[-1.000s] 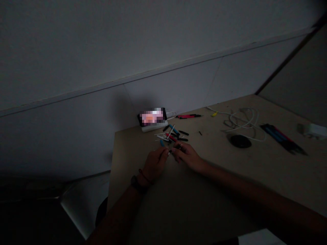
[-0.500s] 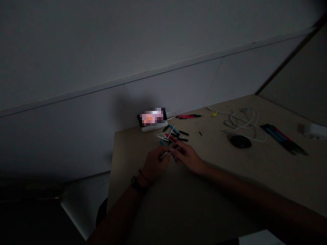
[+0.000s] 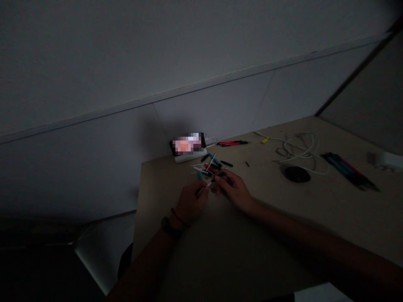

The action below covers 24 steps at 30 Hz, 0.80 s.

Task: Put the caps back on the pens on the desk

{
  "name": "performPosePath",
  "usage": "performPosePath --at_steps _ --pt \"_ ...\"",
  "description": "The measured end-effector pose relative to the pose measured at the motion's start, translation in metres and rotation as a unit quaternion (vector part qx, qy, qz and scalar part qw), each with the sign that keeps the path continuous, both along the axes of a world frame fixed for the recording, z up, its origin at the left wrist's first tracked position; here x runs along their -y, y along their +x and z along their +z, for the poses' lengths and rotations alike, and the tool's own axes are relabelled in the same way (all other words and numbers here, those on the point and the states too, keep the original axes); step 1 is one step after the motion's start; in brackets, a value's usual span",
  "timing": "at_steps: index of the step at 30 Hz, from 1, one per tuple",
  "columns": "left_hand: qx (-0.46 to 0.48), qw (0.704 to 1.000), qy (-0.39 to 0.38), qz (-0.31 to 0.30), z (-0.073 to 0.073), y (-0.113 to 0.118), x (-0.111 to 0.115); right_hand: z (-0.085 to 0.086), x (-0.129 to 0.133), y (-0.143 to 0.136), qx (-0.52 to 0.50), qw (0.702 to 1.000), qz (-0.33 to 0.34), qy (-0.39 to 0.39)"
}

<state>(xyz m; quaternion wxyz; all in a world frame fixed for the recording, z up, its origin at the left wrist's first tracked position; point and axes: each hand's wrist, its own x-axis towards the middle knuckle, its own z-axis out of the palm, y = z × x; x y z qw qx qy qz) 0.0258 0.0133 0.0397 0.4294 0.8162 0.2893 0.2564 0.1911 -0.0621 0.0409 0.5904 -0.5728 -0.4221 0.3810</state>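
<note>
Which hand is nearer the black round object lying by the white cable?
Right. The right hand lies left of the black round object, on bare table between; the left hand sits farther left, beyond it.

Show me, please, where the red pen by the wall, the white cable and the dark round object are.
Red pen [image 3: 232, 143], head view, middle of its barrel.
White cable [image 3: 302, 147], head view, on its coiled loops.
Dark round object [image 3: 296, 174], head view, its centre.

Left hand [image 3: 189, 202] and right hand [image 3: 233, 188], fingers pinched, nearly meet.
</note>
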Motion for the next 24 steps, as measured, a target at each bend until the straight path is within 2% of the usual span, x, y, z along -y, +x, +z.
performPosePath --at_steps 6,9,19,24 --pt "0.011 1.000 -0.011 0.015 0.003 0.001 0.001 0.001 -0.001 0.004 -0.060 0.994 -0.082 0.026" --pt "0.011 1.000 -0.016 0.018 0.005 0.001 0.002 0.000 -0.002 0.004 -0.095 0.992 -0.082 0.031" --pt "0.016 0.999 -0.029 0.021 0.004 0.001 0.001 0.001 -0.003 0.012 -0.096 0.989 -0.112 0.029" --pt "0.034 0.999 -0.029 0.028 0.005 0.001 0.001 -0.004 -0.006 0.011 -0.062 0.994 -0.087 0.011"
